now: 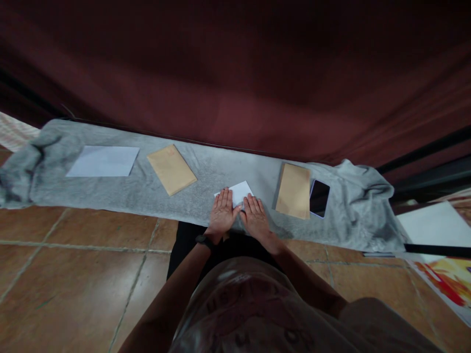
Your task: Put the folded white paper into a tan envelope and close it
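A small folded sheet of white paper lies on the grey cloth, close to its front edge. My left hand rests flat on the paper's left part, fingers stretched out. On the right part lies my right hand, also flat with extended fingers. The two thumbs nearly meet at the paper's near side. Both palms cover much of the paper, so its lower folds are hidden.
Grey cloth covers a narrow surface against a dark red curtain. To the left are a white sheet and a brown envelope. Rightward lie a stack of brown envelopes and a phone.
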